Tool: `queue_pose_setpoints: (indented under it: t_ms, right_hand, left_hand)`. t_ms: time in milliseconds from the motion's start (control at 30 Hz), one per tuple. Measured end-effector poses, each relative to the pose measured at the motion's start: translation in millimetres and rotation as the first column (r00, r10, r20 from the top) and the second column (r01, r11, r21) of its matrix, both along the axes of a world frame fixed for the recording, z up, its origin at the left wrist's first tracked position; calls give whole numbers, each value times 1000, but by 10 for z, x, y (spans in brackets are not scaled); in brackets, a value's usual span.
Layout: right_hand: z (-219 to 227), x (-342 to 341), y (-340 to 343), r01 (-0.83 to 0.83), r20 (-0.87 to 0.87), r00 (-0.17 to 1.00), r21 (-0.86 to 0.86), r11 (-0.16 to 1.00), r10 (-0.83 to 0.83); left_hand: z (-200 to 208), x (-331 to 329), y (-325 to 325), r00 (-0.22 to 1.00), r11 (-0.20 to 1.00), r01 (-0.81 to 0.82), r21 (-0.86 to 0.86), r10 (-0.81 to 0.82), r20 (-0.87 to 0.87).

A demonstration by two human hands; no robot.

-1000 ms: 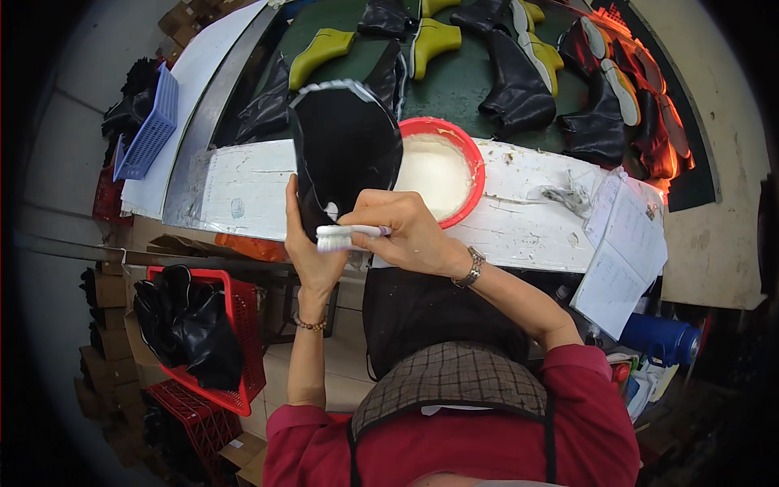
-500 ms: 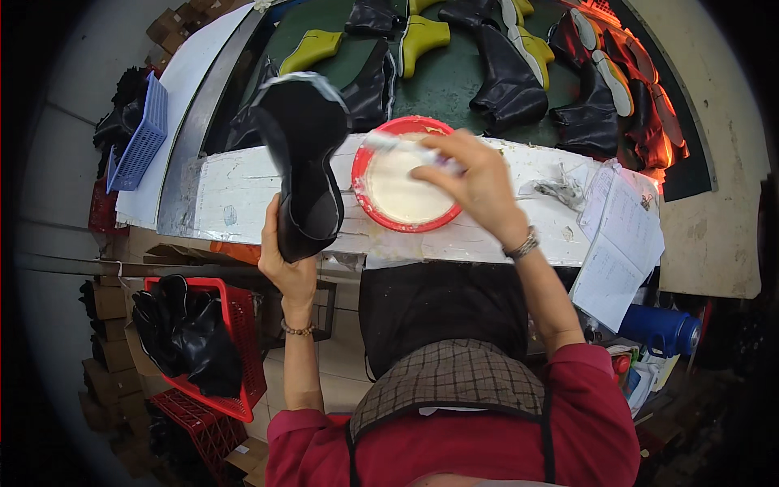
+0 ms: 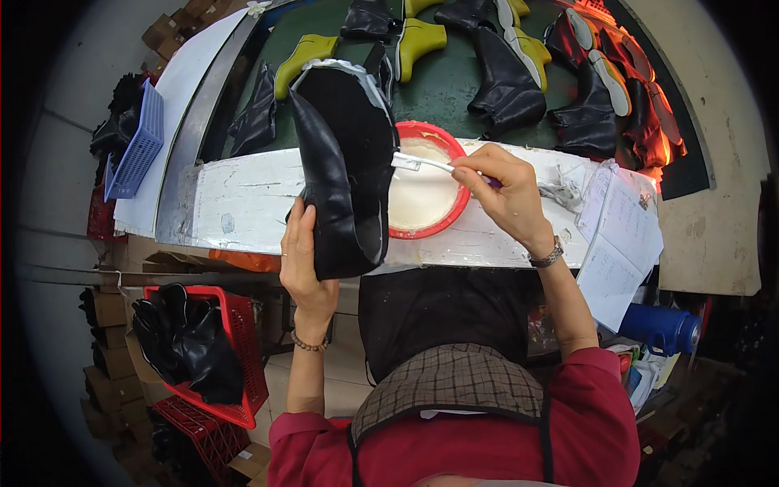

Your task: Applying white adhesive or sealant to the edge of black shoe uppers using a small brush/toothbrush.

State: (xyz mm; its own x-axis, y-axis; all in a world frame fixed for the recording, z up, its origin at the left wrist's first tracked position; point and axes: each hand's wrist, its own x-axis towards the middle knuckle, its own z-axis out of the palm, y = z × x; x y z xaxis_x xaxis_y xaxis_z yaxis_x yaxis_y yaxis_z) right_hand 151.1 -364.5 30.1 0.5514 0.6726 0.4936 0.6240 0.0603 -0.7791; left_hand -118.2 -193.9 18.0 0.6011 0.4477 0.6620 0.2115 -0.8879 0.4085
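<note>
My left hand (image 3: 305, 264) is closed around the lower part of a black leather boot upper (image 3: 323, 162), held up on a slant over the bench. Its inside faces me, with a pale coating along the top edge. Between the fingers of my right hand (image 3: 510, 195) is a small white toothbrush-like brush (image 3: 423, 163). The brush's head is at the right edge of the boot upper, apparently touching it. Beneath the brush, on the white bench (image 3: 235, 203), stands a red bowl (image 3: 454, 215) of creamy white liquid, partly hidden by the boot upper.
Beyond the bench, a green conveyor belt (image 3: 442, 89) carries several black boot uppers and yellow boot forms (image 3: 420, 47). Written sheets (image 3: 613, 227) hang over the bench's right end, above a blue flask (image 3: 661, 329). A red crate (image 3: 243, 357) of black boot uppers stands at lower left.
The boot upper has turned and come right, now covering the bowl's left side. My right hand has moved slightly right, and the brush has gone from over the bowl to the boot upper's edge.
</note>
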Motion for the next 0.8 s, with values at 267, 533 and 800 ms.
queue_pose_setpoints:
  t_ms: [267, 533, 800]
  right_hand:
    - [121, 385, 182, 169, 151, 971, 106, 980, -184]
    - [124, 171, -35, 47, 118, 991, 70, 996, -55]
    - [266, 287, 20, 104, 59, 992, 156, 982, -114]
  left_hand:
    - [74, -36, -98, 989, 986, 146, 76, -147, 15]
    - [83, 38, -68, 995, 996, 86, 40, -88, 50]
    - [162, 96, -103, 997, 999, 49, -17, -48, 56]
